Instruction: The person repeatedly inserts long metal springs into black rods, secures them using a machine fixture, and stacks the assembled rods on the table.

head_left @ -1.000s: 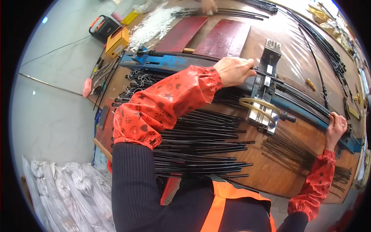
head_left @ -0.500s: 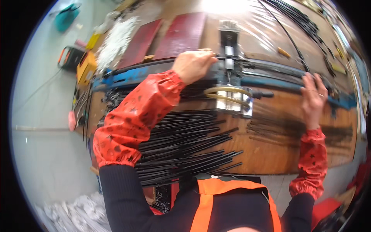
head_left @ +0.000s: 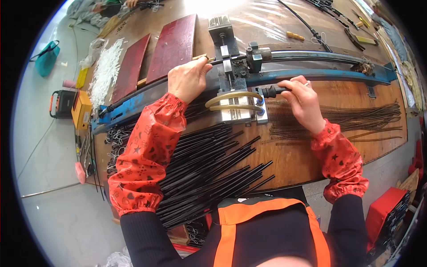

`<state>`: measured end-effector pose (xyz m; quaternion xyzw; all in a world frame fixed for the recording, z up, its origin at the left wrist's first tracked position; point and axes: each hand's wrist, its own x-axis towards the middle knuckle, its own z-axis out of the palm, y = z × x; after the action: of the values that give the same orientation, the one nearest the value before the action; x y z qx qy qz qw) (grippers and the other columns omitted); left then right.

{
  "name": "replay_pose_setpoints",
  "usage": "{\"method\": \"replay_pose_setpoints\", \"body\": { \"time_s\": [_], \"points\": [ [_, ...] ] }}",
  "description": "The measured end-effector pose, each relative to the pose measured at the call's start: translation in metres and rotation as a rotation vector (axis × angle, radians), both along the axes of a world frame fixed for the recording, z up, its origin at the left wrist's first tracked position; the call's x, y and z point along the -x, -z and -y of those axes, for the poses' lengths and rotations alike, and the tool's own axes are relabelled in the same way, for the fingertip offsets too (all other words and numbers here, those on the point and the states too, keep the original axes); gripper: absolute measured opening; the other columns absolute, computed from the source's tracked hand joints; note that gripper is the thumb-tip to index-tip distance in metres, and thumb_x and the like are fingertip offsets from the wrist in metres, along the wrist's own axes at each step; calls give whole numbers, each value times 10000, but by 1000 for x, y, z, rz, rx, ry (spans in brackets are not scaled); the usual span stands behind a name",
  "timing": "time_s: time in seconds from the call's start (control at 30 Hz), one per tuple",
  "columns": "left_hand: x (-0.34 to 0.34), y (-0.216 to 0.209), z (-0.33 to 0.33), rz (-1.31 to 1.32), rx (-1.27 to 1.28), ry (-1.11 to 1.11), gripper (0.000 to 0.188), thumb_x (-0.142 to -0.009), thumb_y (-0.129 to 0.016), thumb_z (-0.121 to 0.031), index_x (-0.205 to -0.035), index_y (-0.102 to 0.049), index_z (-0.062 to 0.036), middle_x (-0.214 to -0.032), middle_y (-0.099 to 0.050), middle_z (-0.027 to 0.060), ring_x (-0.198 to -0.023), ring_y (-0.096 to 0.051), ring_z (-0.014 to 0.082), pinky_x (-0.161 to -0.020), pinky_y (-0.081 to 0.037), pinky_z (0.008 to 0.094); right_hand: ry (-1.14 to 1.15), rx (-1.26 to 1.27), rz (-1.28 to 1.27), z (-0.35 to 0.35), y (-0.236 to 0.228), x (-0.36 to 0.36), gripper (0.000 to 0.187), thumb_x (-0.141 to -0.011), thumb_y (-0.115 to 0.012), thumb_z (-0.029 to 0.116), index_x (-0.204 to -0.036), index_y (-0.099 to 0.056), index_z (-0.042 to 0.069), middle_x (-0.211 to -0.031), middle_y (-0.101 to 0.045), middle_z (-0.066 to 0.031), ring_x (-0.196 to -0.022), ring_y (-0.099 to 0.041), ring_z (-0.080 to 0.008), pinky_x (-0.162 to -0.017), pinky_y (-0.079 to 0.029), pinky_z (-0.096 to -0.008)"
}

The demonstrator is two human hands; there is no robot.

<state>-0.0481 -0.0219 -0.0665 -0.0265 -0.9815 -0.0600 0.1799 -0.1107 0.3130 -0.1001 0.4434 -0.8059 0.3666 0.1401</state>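
A blue bench fixture with a long rail and a metal clamp in its middle stands before me. My left hand is closed beside the clamp, around a thin black rod that reaches toward the jaws; the fingers hide most of it. A tan wooden piece shows just beyond the knuckles. My right hand grips the black lever handle on the valve block. Two yellowish hoses curve from that block over a silver cylinder.
Many black rods lie nearest me on the wooden table. Thin brown springs spread at right. Two dark red boards and a white pile lie at far left. Another person's hand shows at the top edge.
My right hand has come left from the far end of the rail and taken hold of the lever handle. My left hand stays closed by the clamp. The whole view has shifted.
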Motion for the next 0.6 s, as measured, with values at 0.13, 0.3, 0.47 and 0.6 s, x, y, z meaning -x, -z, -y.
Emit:
{"method": "replay_pose_setpoints", "body": {
  "time_s": [0.13,0.3,0.47,0.6],
  "points": [
    [5,6,2,-118,35,66,197,-994,-583,-313,-925,-608,-130,-801,-693,91,-718,-687,330,-581,-521,439,-47,124,223,6,6,5,188,-883,-691,26,-1069,-696,50,-879,-662,-116,-882,-624,-286,-790,-448,-357],
    [22,19,0,-222,132,174,169,-985,-616,-293,-962,-608,-127,-812,-684,76,-711,-677,316,-569,-515,422,16,66,314,2,7,4,167,-859,-764,168,-980,-697,73,-831,-657,-95,-772,-611,-303,-792,-452,-361],
    [31,18,76,-419,248,269,76,-892,-690,-230,-928,-637,-188,-795,-672,8,-647,-664,246,-562,-520,375,-150,-332,-112,-21,16,-76,214,-749,-794,160,-880,-640,90,-805,-587,-53,-828,-568,-245,-769,-421,-388],
    [11,27,135,-274,298,190,63,-934,-672,-160,-992,-657,-139,-904,-690,18,-822,-654,256,-728,-495,401,-176,-384,-118,-16,41,-91,226,-750,-767,77,-941,-646,65,-874,-581,-62,-843,-564,-271,-765,-439,-394]
  ]
}}
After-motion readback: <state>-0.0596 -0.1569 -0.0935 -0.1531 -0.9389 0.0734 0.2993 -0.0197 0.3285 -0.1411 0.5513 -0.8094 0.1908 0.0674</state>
